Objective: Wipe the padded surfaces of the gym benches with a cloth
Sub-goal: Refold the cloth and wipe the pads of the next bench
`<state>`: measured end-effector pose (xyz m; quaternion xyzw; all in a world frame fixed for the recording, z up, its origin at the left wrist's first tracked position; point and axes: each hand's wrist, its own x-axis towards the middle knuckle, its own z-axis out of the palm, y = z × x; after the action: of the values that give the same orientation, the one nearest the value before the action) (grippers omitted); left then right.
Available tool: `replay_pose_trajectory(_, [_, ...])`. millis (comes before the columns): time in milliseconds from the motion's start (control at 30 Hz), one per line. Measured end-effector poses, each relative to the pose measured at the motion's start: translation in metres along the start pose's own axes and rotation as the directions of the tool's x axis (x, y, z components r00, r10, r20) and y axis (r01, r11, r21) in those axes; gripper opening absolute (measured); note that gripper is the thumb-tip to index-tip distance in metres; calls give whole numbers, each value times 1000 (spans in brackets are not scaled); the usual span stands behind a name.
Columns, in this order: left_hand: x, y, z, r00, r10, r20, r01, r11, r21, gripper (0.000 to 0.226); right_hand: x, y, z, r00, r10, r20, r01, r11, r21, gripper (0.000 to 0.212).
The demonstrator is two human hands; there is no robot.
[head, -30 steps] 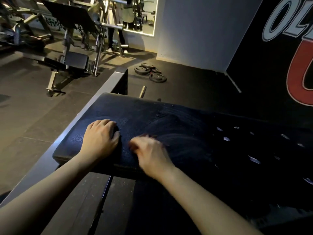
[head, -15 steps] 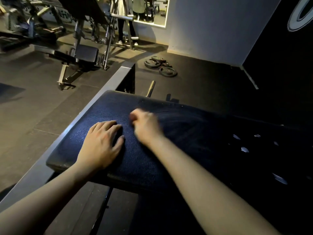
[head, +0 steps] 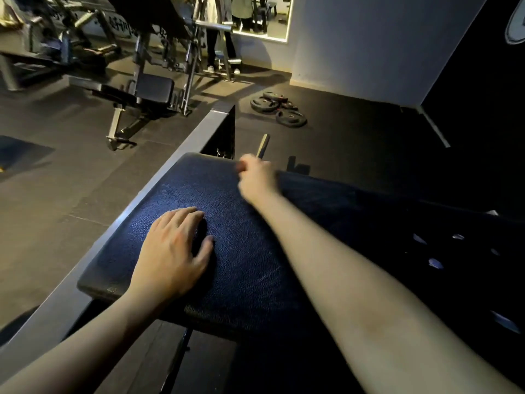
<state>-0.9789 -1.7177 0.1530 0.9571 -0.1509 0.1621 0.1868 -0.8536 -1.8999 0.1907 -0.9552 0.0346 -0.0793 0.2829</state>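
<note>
Fingers (head: 181,220) of the left hand (head: 170,251) lie straight and a little spread, pressed flat on the dark blue bench pad (head: 250,268), with the thumb out to the side. Beyond them and to their right, the right hand (head: 257,177) is at the pad's far edge, blurred. Its fingers (head: 247,166) look curled in (what they hold, if anything, I cannot tell). The pad's textured surface stretches under both hands, from behind the left fingers to just past the right ones. Just left of the left fingers, a grey metal beam (head: 159,191) runs alongside the pad. On the floor well beyond the right fingers lie black weight plates (head: 279,110), and far to the left of those stands another bench (head: 153,88) on a metal frame.
</note>
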Motion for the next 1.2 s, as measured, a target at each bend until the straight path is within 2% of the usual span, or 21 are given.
replay_pose_trajectory(67, [-2,-1,-2,1000,-5,-30,5,1000,-10,48,-24,-24,16,942,-262,209,258,965,46,27])
replay_pose_trajectory(133, [-3,-2,-3,999,8,-40,-8,1000,-18,46,-38,0,2,884,-397,247,393,917,66,32])
replay_pose_trajectory(200, [-3,-3,-3,999,6,-35,-7,999,-35,45,-35,50,-30,935,-312,167,320,947,-24,41])
replay_pose_trajectory(267, [-3,-3,-2,999,2,-46,-4,999,-53,43,-24,100,-67,998,-55,22,58,978,-200,40])
replay_pose_trajectory(333, [-2,-1,-1,999,-2,-49,-1,998,-59,40,-14,119,-84,969,189,-159,-222,948,-226,33])
replay_pose_trajectory(367, [-1,0,-1,999,-8,-46,5,998,-60,39,-12,108,-77,953,215,-213,-260,942,-211,32])
replay_pose_trajectory(433, [0,-1,-1,999,-6,-37,4,998,-61,35,-21,66,-46,977,122,-172,-147,979,-142,36])
replay_pose_trajectory(500, [0,-3,-1,1000,-4,-23,3,998,-59,34,-58,25,-18,994,-101,-29,99,993,-62,36])
replay_pose_trajectory(567, [0,-5,0,1000,0,-11,-1,998,-56,36,-106,23,-17,929,-346,135,350,937,-12,37])
replay_pose_trajectory(600, [0,-6,1,1000,1,-8,-2,998,-55,37,-119,37,-29,903,-399,161,403,915,6,40])
replay_pose_trajectory(667, [-1,-6,2,1000,5,-7,-5,998,-55,35,-119,82,-63,930,-347,123,355,934,-47,44])
replay_pose_trajectory(733, [0,-3,1,1000,10,-20,-11,999,-49,33,-91,132,-98,995,-95,-17,90,975,-202,42])
replay_pose_trajectory(800, [1,1,0,999,4,-39,-5,999,-33,29,-62,144,-112,972,151,-181,-193,952,-237,33])
replay_pose_trajectory(833, [1,3,-1,999,-2,-43,1,1000,-26,28,-55,129,-102,959,172,-227,-224,948,-227,33])
replay_pose_trajectory(900, [2,5,-2,999,-5,-41,4,1000,-27,27,-61,77,-64,974,109,-197,-141,978,-157,39])
replay_pose_trajectory(967, [1,4,-3,999,-7,-32,6,999,-42,29,-105,27,-30,991,-129,-23,127,990,-65,37])
replay_pose_trajectory(1033, [-2,2,-2,1000,-2,-26,1,999,-52,31,-159,17,-27,904,-407,133,408,913,16,35])
replay_pose_trajectory(1067, [-2,0,-2,1000,0,-29,-2,998,-56,32,-173,27,-39,872,-468,144,469,883,33,37])
replay_pose_trajectory(1100, [-3,-1,-2,1000,0,-30,-2,998,-59,33,-172,46,-53,870,-477,126,479,878,14,41])
replay_pose_trajectory(1133, [-3,-1,-2,1000,2,-27,-4,998,-56,33,-162,66,-67,906,-412,95,418,907,-51,43])
replay_pose_trajectory(1200, [-2,0,-1,1000,4,-25,-5,999,-53,31,-124,107,-95,993,-119,-24,111,970,-215,40])
